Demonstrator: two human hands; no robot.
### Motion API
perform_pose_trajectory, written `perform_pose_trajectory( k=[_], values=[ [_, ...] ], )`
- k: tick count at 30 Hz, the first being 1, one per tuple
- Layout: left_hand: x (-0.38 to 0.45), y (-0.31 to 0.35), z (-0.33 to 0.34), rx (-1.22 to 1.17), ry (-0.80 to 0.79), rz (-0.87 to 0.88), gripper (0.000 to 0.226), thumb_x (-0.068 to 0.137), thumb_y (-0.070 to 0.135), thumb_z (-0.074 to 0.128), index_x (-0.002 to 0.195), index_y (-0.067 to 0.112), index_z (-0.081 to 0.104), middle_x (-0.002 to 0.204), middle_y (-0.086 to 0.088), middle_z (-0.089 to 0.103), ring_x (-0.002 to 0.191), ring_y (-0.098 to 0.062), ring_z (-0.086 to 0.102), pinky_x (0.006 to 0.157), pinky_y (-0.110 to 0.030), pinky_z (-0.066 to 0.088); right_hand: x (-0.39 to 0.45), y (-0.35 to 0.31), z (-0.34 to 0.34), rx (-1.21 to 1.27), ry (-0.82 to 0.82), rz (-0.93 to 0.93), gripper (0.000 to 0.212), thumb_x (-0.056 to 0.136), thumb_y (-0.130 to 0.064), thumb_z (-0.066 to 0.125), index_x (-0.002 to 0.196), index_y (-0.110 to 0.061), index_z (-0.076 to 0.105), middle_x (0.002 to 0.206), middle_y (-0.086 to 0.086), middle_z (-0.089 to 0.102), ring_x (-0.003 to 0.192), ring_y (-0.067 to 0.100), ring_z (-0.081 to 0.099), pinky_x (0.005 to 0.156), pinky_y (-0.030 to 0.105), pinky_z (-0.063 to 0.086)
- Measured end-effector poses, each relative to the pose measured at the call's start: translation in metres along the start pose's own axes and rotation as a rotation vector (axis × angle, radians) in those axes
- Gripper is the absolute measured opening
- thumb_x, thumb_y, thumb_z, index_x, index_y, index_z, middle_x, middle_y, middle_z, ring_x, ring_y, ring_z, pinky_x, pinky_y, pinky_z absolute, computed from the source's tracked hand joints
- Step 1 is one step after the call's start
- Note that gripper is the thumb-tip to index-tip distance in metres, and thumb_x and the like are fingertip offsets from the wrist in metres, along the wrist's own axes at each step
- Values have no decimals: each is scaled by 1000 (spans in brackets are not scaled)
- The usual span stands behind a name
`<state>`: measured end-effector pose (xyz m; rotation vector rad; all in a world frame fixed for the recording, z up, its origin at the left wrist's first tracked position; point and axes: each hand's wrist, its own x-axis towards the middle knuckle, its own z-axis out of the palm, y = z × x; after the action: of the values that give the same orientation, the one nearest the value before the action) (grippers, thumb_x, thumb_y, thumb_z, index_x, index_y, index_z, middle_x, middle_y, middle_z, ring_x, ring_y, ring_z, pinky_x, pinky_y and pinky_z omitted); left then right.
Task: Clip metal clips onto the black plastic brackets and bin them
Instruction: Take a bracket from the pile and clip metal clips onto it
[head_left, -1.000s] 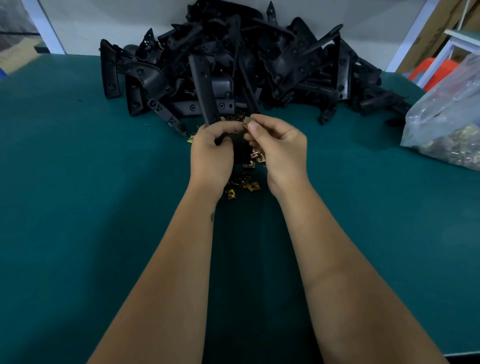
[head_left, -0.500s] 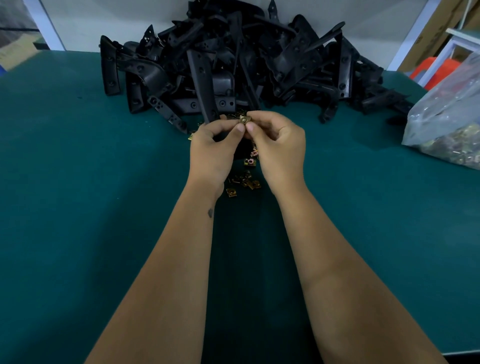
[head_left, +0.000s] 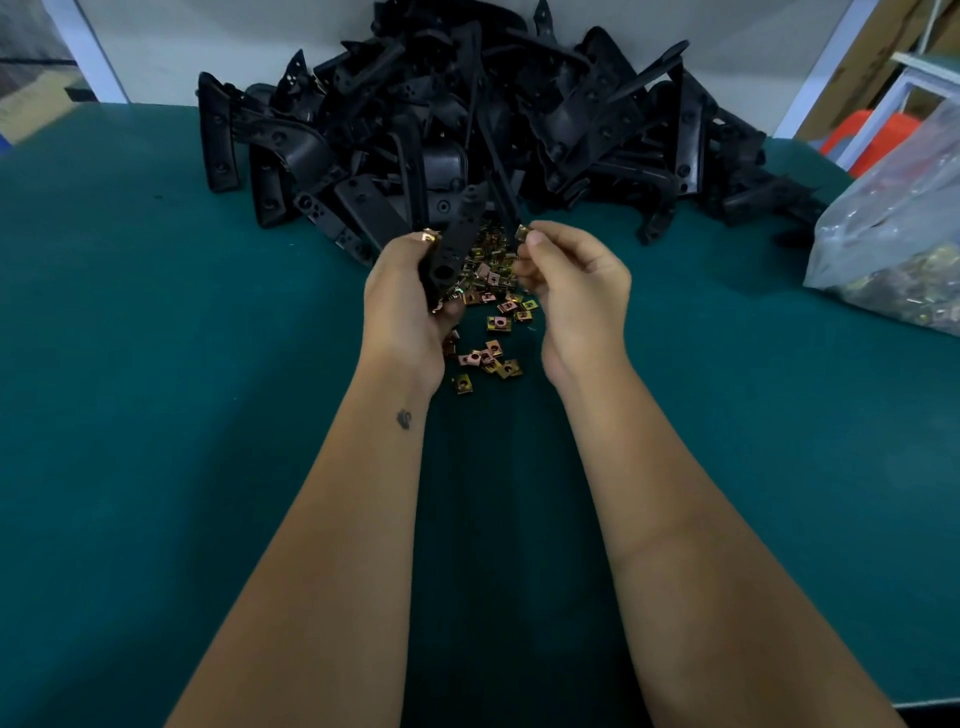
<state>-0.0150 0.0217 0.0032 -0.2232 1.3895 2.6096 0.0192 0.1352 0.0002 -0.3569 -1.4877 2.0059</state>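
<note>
Head view, the only one I have, looking forward and down over a dark green table (head_left: 156, 415). Both of my bare forearms reach in from the near edge toward the middle of the table.

My left hand (head_left: 402, 306) is curled around a black plastic bracket (head_left: 457, 244), gripping its lower end so the bracket stands nearly upright, tilted slightly to the right, above the table. A small brass-coloured clip (head_left: 429, 236) sits at the bracket's left edge, just beside my left fingertips; I cannot tell whether it is fully seated.

My right hand (head_left: 576, 291) is held just to the right of the bracket, apart from it, fingers curled. Its thumb and forefinger pinch a single metal clip (head_left: 521, 232) at the hand's far tip.

Below and between the two hands, loose metal clips (head_left: 493, 322) lie scattered on the table, brass and copper in colour, thicker toward the far side and thinning toward me.

On the far side of the table, against a pale wall, a large pile of black brackets (head_left: 493, 119) lies heaped in a jumble, spreading left and right of centre.

At the right edge, a clear plastic bag (head_left: 898, 239) rests on the table, holding more brassy clips. Beyond it, far right, an orange object (head_left: 878, 135) shows behind a white frame.
</note>
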Motion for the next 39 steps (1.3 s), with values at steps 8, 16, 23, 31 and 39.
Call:
perform_pose_trajectory(
  k=[8,16,23,31,39],
  values=[
    [-1,1,-3,28,8,51,19,96,18,51,79,20,60,67,9,63,57,-7,53,47,-20,41,-5,-3,3,92,-117,131,10,93,-2,62,92,-8,69,73,5,69,63,13,64,65,24,54],
    [1,-3,-2,59,-77,47,13,96,25,65,108,27,68,97,14,73,86,-4,67,63,-18,51,-5,-1,5,120,-168,155,13,94,1,58,93,-7,69,80,7,71,72,16,68,70,26,56],
    [4,-2,-5,-125,-133,-12,14,88,16,72,102,17,70,93,3,69,79,-10,62,64,-20,51,-3,0,5,143,-189,153,14,89,5,63,96,-5,70,88,11,70,77,17,68,77,26,56],
    [3,-3,-6,-6,-242,26,20,92,14,66,111,12,71,103,-2,73,94,-12,68,79,-22,54,-2,-1,5,152,-193,203,13,93,-2,61,85,-10,67,76,3,70,70,15,67,69,26,56],
    [-3,-5,-1,414,-215,140,13,94,24,65,94,35,72,91,16,73,83,2,67,67,-21,52,-1,-2,2,123,-165,188,13,93,-4,60,85,-11,67,76,2,68,71,15,64,64,24,54]
  ],
)
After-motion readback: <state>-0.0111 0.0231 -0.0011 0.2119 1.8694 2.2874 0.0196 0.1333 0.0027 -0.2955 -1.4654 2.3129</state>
